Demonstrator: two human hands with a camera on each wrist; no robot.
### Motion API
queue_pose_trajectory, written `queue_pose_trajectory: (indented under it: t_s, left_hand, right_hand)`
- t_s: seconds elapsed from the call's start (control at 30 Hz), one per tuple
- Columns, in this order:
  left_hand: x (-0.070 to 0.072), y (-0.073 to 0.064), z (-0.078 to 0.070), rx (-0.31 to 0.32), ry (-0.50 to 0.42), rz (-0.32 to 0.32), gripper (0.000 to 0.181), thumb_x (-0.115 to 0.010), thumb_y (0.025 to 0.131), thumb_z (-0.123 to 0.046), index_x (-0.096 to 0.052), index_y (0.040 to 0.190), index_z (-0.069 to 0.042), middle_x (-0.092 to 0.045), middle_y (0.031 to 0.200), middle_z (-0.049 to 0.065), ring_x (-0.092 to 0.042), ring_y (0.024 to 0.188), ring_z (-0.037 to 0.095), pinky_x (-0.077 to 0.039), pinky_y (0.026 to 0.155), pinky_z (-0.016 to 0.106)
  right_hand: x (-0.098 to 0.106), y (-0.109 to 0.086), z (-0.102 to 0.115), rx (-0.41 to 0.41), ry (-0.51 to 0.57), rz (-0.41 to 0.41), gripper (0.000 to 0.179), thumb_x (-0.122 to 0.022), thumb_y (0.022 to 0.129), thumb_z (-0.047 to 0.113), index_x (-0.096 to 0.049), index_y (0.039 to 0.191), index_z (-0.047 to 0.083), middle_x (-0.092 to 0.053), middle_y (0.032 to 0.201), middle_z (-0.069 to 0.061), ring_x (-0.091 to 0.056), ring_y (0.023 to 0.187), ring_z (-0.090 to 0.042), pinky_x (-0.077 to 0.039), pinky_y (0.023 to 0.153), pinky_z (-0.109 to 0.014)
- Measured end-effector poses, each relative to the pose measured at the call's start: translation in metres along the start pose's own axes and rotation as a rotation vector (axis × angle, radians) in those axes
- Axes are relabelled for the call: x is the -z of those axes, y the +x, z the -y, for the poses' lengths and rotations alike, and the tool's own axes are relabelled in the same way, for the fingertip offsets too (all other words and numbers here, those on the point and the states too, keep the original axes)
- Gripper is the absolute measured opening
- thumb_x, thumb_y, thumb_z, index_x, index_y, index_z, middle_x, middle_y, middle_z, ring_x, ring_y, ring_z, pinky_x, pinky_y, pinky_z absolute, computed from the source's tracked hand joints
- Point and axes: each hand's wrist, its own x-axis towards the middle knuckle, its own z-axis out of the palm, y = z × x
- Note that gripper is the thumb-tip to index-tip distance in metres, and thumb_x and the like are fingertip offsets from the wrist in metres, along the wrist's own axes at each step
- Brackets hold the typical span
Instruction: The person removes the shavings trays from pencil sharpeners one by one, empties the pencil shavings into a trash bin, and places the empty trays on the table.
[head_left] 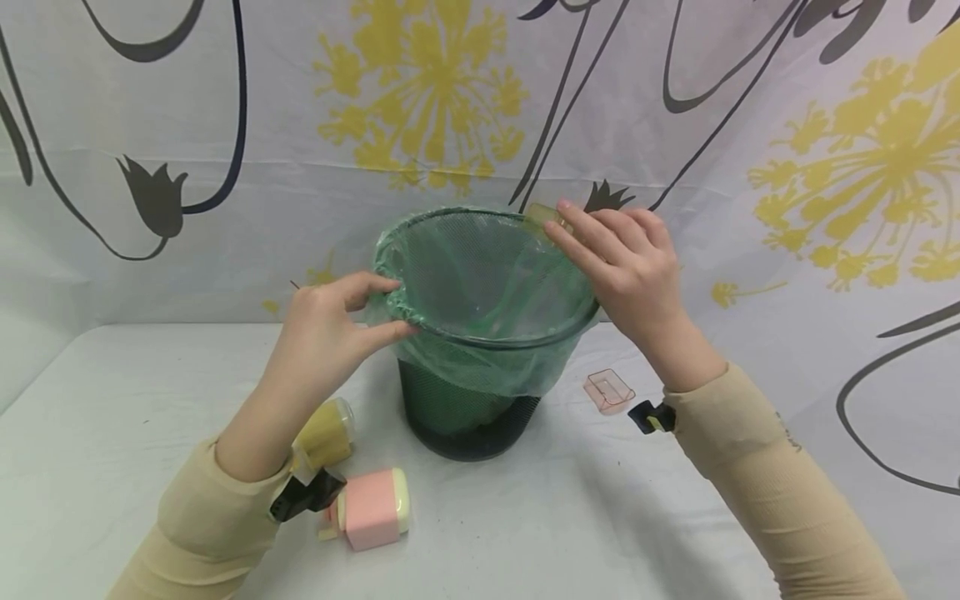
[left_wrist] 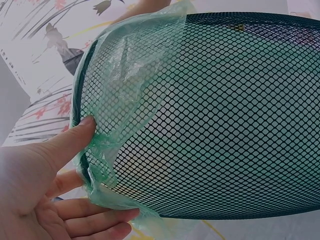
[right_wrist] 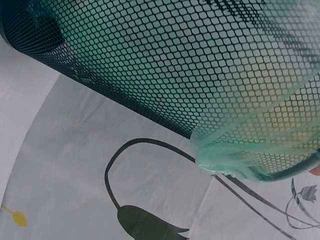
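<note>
A black mesh wastebasket [head_left: 450, 417] stands tilted, lined with a thin green bin liner [head_left: 495, 367] whose edge is folded outward over the rim. My left hand [head_left: 318, 329] pinches the liner at the left of the rim; in the left wrist view the thumb [left_wrist: 75, 142] lies against the outside mesh. Between the fingertips of my right hand [head_left: 626, 258] is a small translucent yellowish piece [head_left: 546, 218], held at the far right rim; its kind is unclear. Only a fingertip [right_wrist: 315, 170] shows in the right wrist view, beside the rim.
A pink and cream box with a crank [head_left: 375, 508] and a yellow container with a clear end [head_left: 327, 433] sit near the left forearm. A small transparent reddish-framed item [head_left: 609, 392] lies right of the basket. Behind hangs a flower-patterned cloth [head_left: 255, 192].
</note>
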Motion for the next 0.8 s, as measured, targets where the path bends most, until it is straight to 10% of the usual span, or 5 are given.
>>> queue_pose_trajectory:
  t_s: [0.8]
  left_hand:
    - [0.000,0.000,-0.001,0.010,-0.005,0.003,0.041,-0.084,0.074,-0.017,-0.070,0.110,-0.006,-0.069,0.107,0.011,-0.065,0.096,0.035,-0.050,0.082,0.049]
  right_hand:
    - [0.003,-0.015,-0.010,0.027,-0.025,0.084,0.043,-0.058,0.090,-0.011,-0.070,0.119,0.019,-0.064,0.122,0.001,-0.061,0.091,-0.026,-0.046,0.079,-0.047]
